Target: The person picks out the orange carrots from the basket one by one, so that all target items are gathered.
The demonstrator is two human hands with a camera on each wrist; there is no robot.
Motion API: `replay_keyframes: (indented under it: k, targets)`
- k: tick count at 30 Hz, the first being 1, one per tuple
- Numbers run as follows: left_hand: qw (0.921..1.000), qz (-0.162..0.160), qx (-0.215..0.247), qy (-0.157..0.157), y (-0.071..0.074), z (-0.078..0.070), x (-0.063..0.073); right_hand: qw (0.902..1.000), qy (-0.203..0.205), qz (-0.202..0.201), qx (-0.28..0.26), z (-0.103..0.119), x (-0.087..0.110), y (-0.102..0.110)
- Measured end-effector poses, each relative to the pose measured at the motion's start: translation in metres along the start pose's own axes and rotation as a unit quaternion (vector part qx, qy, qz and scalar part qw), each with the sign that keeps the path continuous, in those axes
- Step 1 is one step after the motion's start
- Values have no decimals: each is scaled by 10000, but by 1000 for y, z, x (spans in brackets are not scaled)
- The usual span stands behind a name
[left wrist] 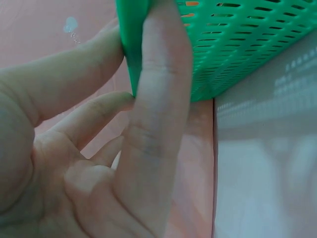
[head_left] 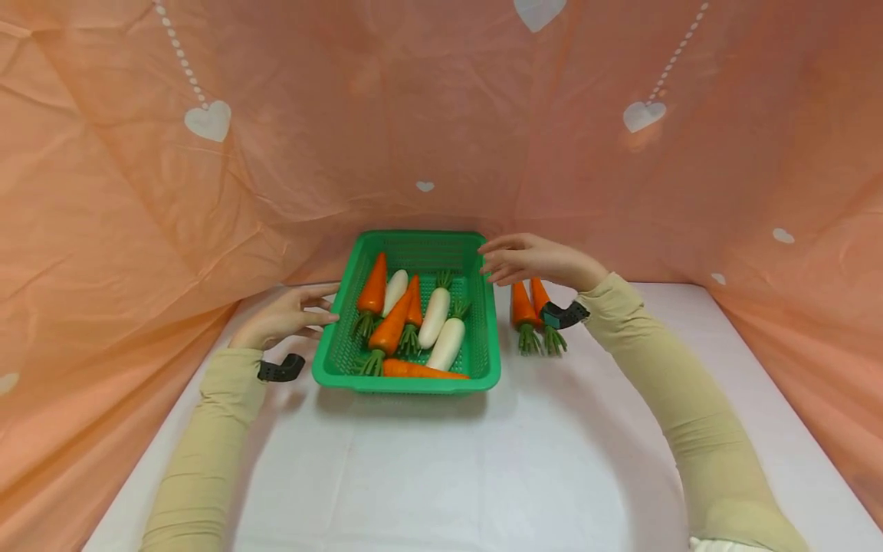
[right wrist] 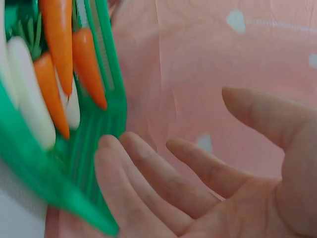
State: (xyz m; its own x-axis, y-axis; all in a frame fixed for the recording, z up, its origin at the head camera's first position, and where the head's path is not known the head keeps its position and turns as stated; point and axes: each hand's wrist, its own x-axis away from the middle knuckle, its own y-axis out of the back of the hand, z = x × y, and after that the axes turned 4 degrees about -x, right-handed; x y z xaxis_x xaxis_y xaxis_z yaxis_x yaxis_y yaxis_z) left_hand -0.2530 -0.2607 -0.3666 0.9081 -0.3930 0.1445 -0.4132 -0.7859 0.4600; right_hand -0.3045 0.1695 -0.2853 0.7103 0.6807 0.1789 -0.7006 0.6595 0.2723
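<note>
A green plastic basket (head_left: 407,384) stands mid-table with several carrots (head_left: 391,325) and three white radishes (head_left: 434,316) in it, all with leafy tops or plain white ends showing. My left hand (head_left: 281,316) is at its left side; in the left wrist view the basket's rim (left wrist: 132,44) sits between thumb and fingers, pinched. At the right rim, near the back corner, hovers my right hand (head_left: 534,258). Its fingers are extended and hold nothing; the right wrist view shows the fingertips (right wrist: 106,144) right by the basket's edge.
Two carrots (head_left: 523,308) lie on the white table (head_left: 414,475) to the right of the basket, partly under the right forearm. A pink-orange curtain (head_left: 310,153) with white hearts hangs behind the basket and down both sides.
</note>
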Motion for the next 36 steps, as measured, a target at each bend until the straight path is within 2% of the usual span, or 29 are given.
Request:
replay_keyframes:
  k: [4,11,15,21,30,36]
  targets:
    - [10000,-7,15,13,1,1,0,9983,-71,577,5,5,-19,-21]
    - [10000,19,37,30,2,-1,0,9933,-448,1065,50,2,-43,-62]
    - [10000,44,-26,51,1,0,1,9861,-770,1456,229,-4,-50,-79]
    - [10000,61,-52,40,1,2,-2,9720,-1186,1921,649,-9,-54,-89]
    - [10000,72,8,-43,1,2,0,9622,-1493,2139,784,-13,-58,-101]
    - [10000,20,15,15,0,-1,1,9542,-1632,2326,941,-13,-59,-105]
